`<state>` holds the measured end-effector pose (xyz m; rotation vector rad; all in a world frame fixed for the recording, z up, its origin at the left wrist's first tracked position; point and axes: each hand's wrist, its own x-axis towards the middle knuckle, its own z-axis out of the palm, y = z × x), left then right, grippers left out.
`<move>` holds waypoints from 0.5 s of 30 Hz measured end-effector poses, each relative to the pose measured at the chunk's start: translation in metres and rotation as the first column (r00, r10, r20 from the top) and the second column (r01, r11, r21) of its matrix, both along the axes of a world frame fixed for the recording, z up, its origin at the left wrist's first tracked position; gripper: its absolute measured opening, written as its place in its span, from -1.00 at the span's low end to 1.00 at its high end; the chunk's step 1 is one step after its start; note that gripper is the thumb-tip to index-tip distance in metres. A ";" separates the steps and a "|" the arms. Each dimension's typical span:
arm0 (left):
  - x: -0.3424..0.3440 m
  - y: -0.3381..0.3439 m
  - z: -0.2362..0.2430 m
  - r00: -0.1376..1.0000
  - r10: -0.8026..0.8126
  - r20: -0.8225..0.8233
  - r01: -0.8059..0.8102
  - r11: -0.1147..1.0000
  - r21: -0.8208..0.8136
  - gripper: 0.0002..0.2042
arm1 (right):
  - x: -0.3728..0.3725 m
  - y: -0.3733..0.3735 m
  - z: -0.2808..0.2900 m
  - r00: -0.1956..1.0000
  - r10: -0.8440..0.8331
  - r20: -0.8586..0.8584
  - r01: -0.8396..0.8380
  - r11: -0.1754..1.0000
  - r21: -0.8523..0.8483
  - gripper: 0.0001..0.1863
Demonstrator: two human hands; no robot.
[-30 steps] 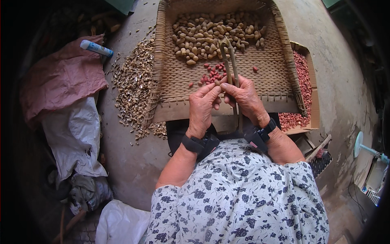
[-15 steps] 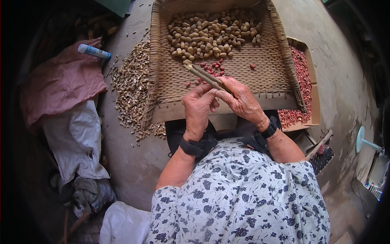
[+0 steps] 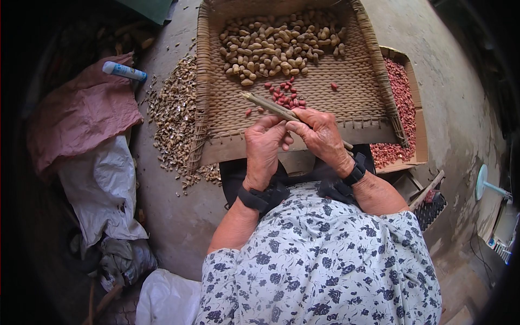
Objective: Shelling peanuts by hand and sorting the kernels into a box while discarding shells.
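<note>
Over the near edge of a woven basket tray (image 3: 357, 97), my right hand (image 3: 322, 141) is wrapped round a wooden stick (image 3: 266, 104) that looks split or doubled. Its pale cut end points up and left. My left hand (image 3: 262, 149) is closed beside the right thumb, just under the stick; whatever its fingertips pinch is hidden. Unshelled peanuts (image 3: 281, 43) lie heaped at the tray's far end. Between them and my hands sit several red peanut kernels (image 3: 287, 93), with one more kernel (image 3: 334, 86) apart to the right.
Empty peanut shells (image 3: 176, 111) are spread on the floor left of the tray. A cardboard box (image 3: 421, 132) of red kernels stands to its right. Farther left lie a pink cloth (image 3: 84, 108), a white sack (image 3: 103, 184) and a blue-white tube (image 3: 124, 71).
The stick's two lengths, slightly apart at the tip before, now lie closer together. Its rear end now shows behind my right hand. Both hands stay in nearly the same place.
</note>
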<state>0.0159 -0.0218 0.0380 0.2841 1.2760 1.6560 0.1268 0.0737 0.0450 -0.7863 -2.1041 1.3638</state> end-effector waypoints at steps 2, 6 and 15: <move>0.000 0.000 0.001 1.000 0.009 0.007 -0.009 1.000 -0.008 -0.84 | 0.000 0.000 0.000 1.000 0.000 -0.001 0.000 1.000 -0.017 -0.77; 0.000 0.000 -0.001 0.998 0.059 0.037 -0.060 0.998 0.022 -0.86 | -0.002 0.001 -0.003 0.999 0.020 -0.044 -0.021 1.000 -0.011 -0.74; -0.005 -0.002 -0.012 0.986 0.093 0.138 -0.110 0.987 0.121 -0.86 | -0.002 0.000 0.007 0.987 0.149 -0.059 -0.155 0.983 -0.099 -0.81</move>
